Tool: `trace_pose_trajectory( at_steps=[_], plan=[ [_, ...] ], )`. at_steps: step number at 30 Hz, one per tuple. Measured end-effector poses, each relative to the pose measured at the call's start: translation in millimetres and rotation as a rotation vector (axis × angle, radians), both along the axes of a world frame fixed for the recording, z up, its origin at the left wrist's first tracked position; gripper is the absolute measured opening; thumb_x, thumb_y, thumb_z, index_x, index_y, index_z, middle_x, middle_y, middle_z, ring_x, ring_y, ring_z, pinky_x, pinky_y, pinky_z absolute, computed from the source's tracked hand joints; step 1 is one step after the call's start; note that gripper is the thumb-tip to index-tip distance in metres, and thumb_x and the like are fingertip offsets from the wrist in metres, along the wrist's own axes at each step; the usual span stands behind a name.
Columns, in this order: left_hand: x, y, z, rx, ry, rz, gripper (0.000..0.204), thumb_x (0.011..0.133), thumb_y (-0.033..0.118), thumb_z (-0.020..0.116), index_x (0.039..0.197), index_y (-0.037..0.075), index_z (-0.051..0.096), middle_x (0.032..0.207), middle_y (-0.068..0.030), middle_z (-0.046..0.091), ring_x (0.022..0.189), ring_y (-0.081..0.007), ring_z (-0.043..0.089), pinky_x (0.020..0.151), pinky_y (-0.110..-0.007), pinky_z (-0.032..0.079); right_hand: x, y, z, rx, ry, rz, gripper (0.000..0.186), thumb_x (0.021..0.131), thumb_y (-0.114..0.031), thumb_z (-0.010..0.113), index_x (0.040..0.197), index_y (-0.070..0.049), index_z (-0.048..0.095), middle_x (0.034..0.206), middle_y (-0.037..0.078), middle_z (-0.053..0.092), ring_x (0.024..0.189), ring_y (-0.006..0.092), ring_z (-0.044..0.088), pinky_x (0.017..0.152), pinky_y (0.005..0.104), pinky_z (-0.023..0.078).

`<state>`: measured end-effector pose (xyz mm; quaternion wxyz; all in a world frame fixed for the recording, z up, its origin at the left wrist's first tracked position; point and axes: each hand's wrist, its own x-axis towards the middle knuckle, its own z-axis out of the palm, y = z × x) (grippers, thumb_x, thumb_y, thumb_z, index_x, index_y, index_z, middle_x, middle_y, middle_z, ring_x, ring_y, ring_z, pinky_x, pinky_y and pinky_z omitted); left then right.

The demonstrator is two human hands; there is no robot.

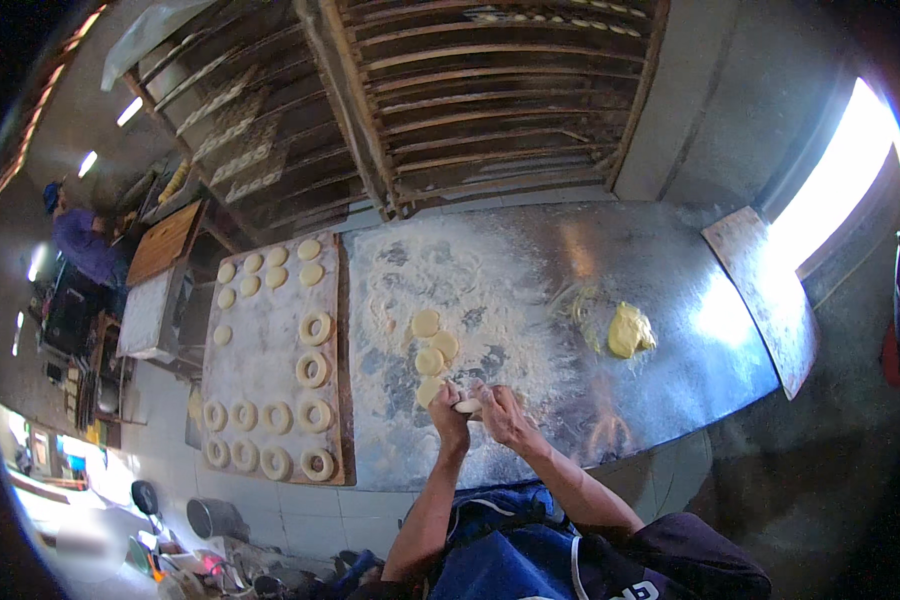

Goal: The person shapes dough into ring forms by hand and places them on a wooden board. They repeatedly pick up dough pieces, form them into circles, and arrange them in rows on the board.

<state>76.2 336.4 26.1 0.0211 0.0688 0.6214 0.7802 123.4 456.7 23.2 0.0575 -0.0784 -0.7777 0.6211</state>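
Close to the near edge of the floured metal table [670, 240], my left hand [450, 418] and my right hand [503, 416] are closed on a small pale piece of dough [467, 406] between them. The fingers partly cover it, so its full shape is hidden. Just beyond my left hand lie several flat dough rounds, among them a far one [426, 322] and one [430, 391] nearly touching my fingers. A yellow lump of dough [630, 332] rests farther right on the metal.
Left of the flour, a wooden board [260, 365] carries several dough rings [311, 369] and dough rounds [310, 273]. A wooden rack [500, 110] stands behind the table. At the right end lies a pale curved panel [770, 300]. Another person [85, 245] is at the far left.
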Motion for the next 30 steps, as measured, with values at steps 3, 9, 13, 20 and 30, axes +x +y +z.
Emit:
trace_pose_trajectory(
  at_steps=[3,9,13,20,30],
  plan=[
    [-7.9,-18.0,-2.3,0.730,-0.423,-0.099,0.040,0.099,0.038,0.039,0.073,0.008,0.043,0.066,-0.0062,0.045,0.055,-0.0199,0.046,0.050,-0.040,0.040,-4.2,-8.1,-8.7,0.231,0.036,0.060,0.034,0.084,-0.010,0.061,0.116,0.001,0.058,0.074,0.015,0.051,0.066,0.0302,0.051,0.059,0.0414,0.041],
    [-20.1,-56.0,3.5,0.630,-0.317,-0.054,0.039,0.101,0.038,0.039,0.073,0.010,0.043,0.065,-0.0015,0.042,0.058,-0.0196,0.046,0.058,-0.035,0.041,-28.6,-46.2,-25.1,0.512,0.642,0.205,0.037,0.078,-0.001,0.066,0.115,0.002,0.059,0.078,0.017,0.056,0.067,0.0319,0.053,0.059,0.0410,0.042],
    [-34.5,-99.2,9.9,0.154,-0.057,0.060,0.043,0.102,0.043,0.036,0.071,0.013,0.040,0.061,0.0010,0.037,0.053,-0.0162,0.043,0.050,-0.034,0.038,-61.6,-71.8,-28.3,0.590,0.650,0.368,0.028,0.082,-0.005,0.066,0.109,0.001,0.061,0.078,0.016,0.059,0.067,0.0316,0.054,0.060,0.0431,0.043],
    [-81.2,-178.6,3.8,0.667,-0.394,0.404,0.043,0.101,0.037,0.039,0.069,0.009,0.046,0.062,-0.0010,0.044,0.055,-0.0159,0.041,0.054,-0.035,0.039,-125.1,-175.1,8.3,-0.037,0.409,0.373,0.042,0.102,-0.032,0.046,0.077,0.000,0.054,0.062,0.001,0.050,0.056,0.0119,0.043,0.051,0.0331,0.040],
    [-178.8,-350.3,19.5,-0.372,-0.099,0.608,0.031,0.097,0.025,0.043,0.073,0.005,0.042,0.064,-0.0058,0.042,0.060,-0.0179,0.046,0.057,-0.034,0.039,-238.4,-304.2,74.6,0.183,0.109,0.556,0.041,0.075,-0.025,0.073,0.107,-0.002,0.062,0.092,0.016,0.063,0.087,0.0255,0.061,0.078,0.0375,0.049]
  ],
)
